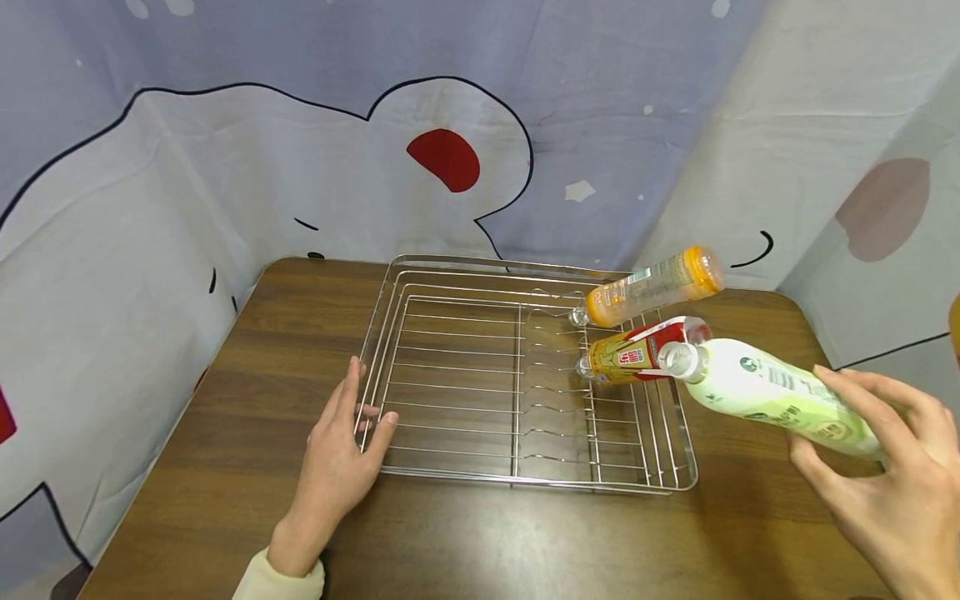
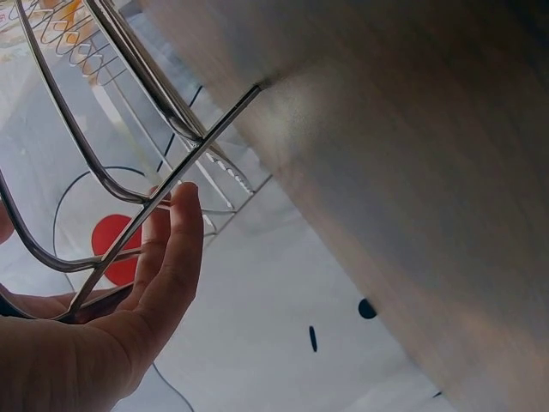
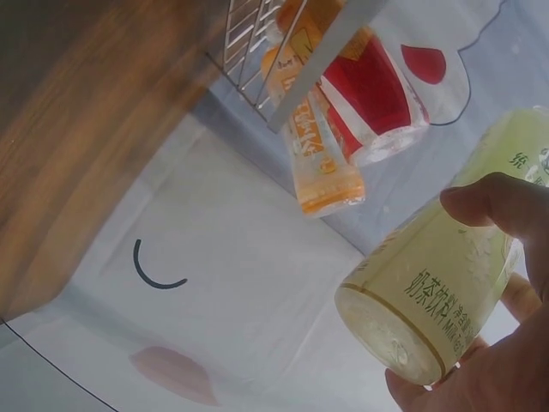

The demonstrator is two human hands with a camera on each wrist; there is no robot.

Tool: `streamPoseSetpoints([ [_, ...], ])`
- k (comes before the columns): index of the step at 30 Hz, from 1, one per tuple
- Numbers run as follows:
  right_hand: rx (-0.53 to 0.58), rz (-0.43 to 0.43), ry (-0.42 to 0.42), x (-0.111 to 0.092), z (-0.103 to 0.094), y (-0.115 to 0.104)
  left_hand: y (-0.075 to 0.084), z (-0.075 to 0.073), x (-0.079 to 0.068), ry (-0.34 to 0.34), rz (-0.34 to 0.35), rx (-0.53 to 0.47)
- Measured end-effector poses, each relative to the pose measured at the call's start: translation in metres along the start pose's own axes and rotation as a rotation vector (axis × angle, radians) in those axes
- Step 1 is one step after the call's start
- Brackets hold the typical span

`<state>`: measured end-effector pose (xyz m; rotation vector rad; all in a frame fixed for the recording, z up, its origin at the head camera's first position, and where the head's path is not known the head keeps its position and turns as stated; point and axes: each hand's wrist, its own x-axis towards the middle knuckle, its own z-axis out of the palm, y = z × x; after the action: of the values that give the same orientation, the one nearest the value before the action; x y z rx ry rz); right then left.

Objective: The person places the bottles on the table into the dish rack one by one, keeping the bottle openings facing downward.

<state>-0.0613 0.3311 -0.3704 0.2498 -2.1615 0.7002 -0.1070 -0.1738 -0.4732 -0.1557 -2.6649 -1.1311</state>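
A wire rack (image 1: 516, 392) of shiny metal lies on the table, its right part lined with wavy wires. My left hand (image 1: 341, 446) grips the rack's left side, thumb inside the rim and fingers outside; the left wrist view shows the fingers (image 2: 176, 245) around its wires. In my right hand (image 1: 900, 467) is a light green milk tea bottle (image 1: 780, 392), tilted, its clear neck pointing left over the rack's right edge. Two bottles lean in the rack with necks down to the left: an orange-labelled one (image 1: 648, 287) behind and a red and gold one (image 1: 637, 350) nearer.
The brown wooden table (image 1: 525, 542) extends around the rack. A patterned cloth (image 1: 300, 175) hangs close behind the table and along its sides. At the far right edge of the head view a sliver of something orange (image 1: 955, 325) shows.
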Motion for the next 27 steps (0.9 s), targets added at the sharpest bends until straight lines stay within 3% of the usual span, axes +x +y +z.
streamPoseSetpoints([
  [11, -0.109, -0.085, -0.054, -0.0003, -0.0011, 0.0098, 0.0012, -0.0008, 0.0003, 0.003, 0.012, -0.001],
  [17, -0.113, -0.15, -0.065, 0.0016, 0.0014, 0.0068, 0.0014, -0.0001, 0.0005, 0.01, 0.012, -0.001],
  [27, -0.146, -0.217, -0.157, 0.0025, 0.0014, 0.0072, 0.0009, 0.0004, 0.0002, 0.006, -0.008, 0.0],
])
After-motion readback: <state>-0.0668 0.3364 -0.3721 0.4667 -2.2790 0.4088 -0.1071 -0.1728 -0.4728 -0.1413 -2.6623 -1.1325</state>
